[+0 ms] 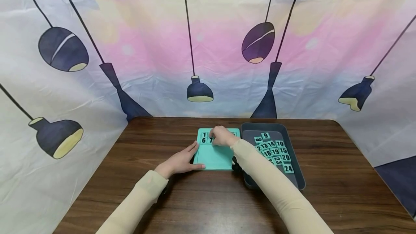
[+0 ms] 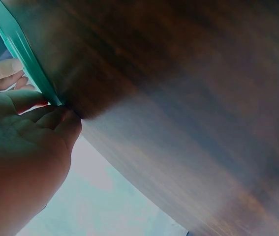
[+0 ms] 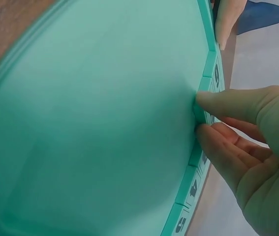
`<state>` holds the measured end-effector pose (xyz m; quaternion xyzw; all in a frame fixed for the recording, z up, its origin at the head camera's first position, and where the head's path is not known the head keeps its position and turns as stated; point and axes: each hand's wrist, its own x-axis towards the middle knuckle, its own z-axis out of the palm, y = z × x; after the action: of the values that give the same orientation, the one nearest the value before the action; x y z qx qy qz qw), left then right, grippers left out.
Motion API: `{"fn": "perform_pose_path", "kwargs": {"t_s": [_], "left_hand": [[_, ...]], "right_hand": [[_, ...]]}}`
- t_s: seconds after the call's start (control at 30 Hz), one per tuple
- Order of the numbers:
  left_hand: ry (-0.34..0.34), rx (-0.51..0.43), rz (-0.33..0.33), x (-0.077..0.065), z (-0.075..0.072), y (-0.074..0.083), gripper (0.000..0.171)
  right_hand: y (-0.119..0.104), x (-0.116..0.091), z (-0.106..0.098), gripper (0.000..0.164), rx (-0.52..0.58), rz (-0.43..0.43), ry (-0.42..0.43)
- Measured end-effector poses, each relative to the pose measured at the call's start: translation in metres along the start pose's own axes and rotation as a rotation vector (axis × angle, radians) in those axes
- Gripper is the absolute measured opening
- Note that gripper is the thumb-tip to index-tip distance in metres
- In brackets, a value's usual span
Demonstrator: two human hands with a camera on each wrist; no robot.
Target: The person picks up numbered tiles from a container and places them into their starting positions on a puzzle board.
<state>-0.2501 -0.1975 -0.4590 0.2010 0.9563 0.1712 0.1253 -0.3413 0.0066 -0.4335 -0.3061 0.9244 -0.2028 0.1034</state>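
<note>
A turquoise square number puzzle board (image 1: pixel 216 158) lies on the table, with number tiles along its far rows; 1 and 6 show at the left. My left hand (image 1: pixel 180 161) holds its left side, thumb at the near edge and fingers along the left rim. In the left wrist view those fingers bend against the board's edge (image 2: pixel 28 59). With thumb and forefinger, my right hand (image 1: pixel 222 135) pinches a tile (image 3: pixel 199 110) beside the 6, in the second row. The 7 is partly visible under this hand in the head view. My right hand covers several top-row tiles.
A dark grey tray (image 1: pixel 296 174) stands right of the board, holding several loose number tiles (image 1: pixel 275 151), some turned sideways. My right forearm crosses its near left part and hides some tiles. Brown wooden table (image 1: pixel 156 133) surrounds both, with a printed cloth (image 1: pixel 221 46) behind.
</note>
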Motion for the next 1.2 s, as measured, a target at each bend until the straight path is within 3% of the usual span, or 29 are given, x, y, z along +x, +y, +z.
{"fn": "perform_pose_path", "kwargs": {"t_s": [0.4,0.77,1.2], "left_hand": [[0.001,0.006,0.013,0.003,0.003,0.000,0.101],[-0.004,0.002,0.024,0.006,0.001,0.002,0.101],[0.001,-0.011,0.004,0.001,0.001,-0.003,0.102]], "right_hand": [[0.025,-0.019,-0.034,0.032,0.044,0.065,0.048],[0.078,-0.065,-0.077,0.030,0.109,0.085,0.142],[0.115,-0.111,-0.089,0.034,0.092,0.102,0.128]]}}
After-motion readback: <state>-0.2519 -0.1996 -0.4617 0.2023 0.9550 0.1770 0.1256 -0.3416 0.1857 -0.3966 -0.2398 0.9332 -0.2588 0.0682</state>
